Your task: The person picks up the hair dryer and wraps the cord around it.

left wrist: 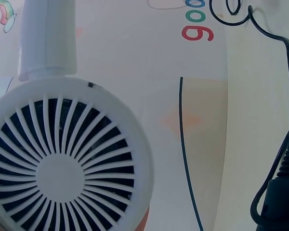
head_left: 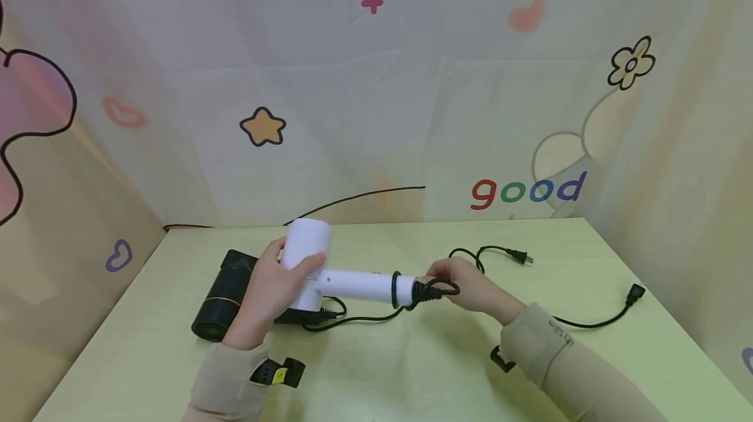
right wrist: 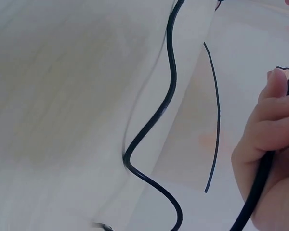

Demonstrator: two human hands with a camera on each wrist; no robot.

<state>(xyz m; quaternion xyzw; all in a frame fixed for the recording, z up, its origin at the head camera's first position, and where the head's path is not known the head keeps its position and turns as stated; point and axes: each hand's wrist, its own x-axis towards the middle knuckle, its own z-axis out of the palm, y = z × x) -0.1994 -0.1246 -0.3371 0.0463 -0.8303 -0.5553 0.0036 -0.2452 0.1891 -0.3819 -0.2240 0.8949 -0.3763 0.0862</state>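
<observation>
My left hand (head_left: 267, 294) grips the barrel of a white hair dryer (head_left: 353, 283), held up above the table with its handle pointing right. In the left wrist view the dryer's slotted round end (left wrist: 62, 178) faces the camera. Beside the handle's end, my right hand (head_left: 465, 285) holds a black power cord (head_left: 441, 288), bent into a loop there. The right wrist view shows curled fingers (right wrist: 269, 127) around the cord, their tips partly cut off by the frame edge. A black hair dryer (head_left: 220, 301) lies on the table to the left, partly hidden behind my left hand.
On the pale table (head_left: 376, 383), a two-pin plug (head_left: 520, 257) lies behind my right hand. Another black plug end (head_left: 635, 294) lies near the right edge. The black dryer's cord (head_left: 359, 319) runs below the white handle. A printed curtain (head_left: 376, 95) hangs behind the table.
</observation>
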